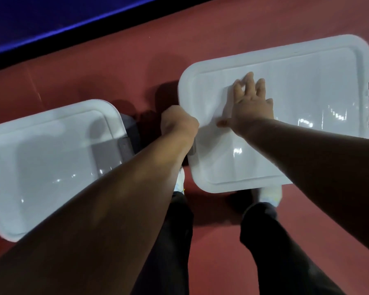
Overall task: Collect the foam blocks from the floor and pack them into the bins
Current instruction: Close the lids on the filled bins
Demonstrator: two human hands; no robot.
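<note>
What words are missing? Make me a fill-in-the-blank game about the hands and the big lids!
The floor is ____ in colour.
The right hand rests flat, fingers spread, on a ____ lid.
The left hand grips that lid's ____ edge.
Missing words: red, white, left.

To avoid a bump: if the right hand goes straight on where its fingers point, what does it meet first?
The right hand, flat on the right lid, would probably meet that lid's raised far rim first.
</note>
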